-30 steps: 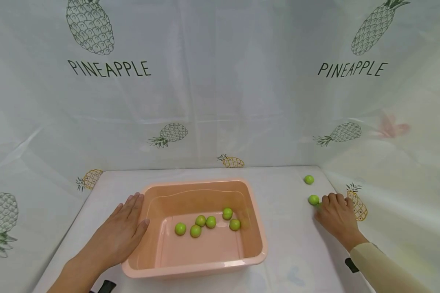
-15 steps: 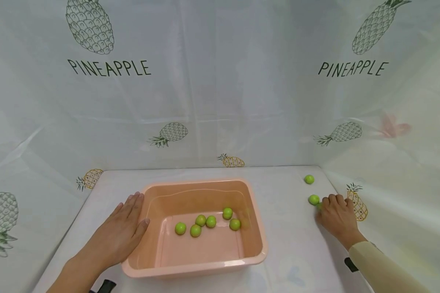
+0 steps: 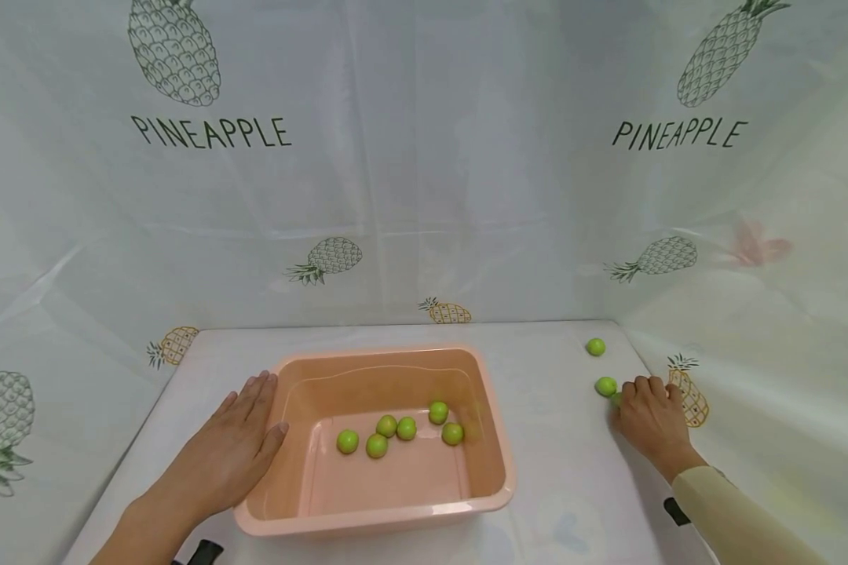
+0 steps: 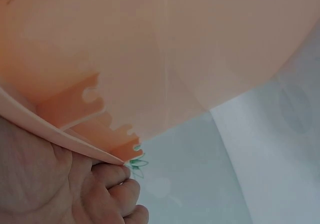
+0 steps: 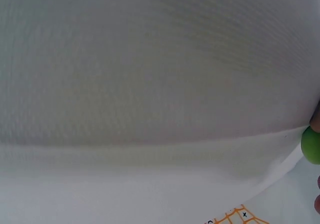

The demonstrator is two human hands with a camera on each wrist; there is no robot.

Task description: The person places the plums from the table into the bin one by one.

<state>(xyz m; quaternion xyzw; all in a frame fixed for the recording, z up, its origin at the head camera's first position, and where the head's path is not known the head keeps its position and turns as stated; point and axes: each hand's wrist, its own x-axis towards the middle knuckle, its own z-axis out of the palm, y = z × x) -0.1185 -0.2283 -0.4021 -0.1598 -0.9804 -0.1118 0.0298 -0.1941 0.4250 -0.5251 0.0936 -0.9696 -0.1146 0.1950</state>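
My left hand (image 3: 236, 439) lies with straight fingers along the left rim of a pink plastic basin (image 3: 371, 520), the thumb reaching over it. From the left wrist, the palm (image 4: 35, 179) shows against the underside of the rim (image 4: 65, 139). On the basin's floor are several small round green fruits (image 3: 377, 446). Over at the right, my right hand (image 3: 652, 420) has its fingers curled and pinches another green fruit (image 5: 311, 146), mostly hidden by the hand in the head view. Just left of those fingers sits a loose green fruit (image 3: 605, 386).
Farther back on the white-covered table (image 3: 537, 408) is one more green fruit (image 3: 596, 346), near the right rear corner. A pineapple-printed sheet (image 3: 424, 180) rises behind the table and along both sides.
The loose fruit beside my right fingers has shifted very slightly to the right. Both hands and the basin stay practically where they were.
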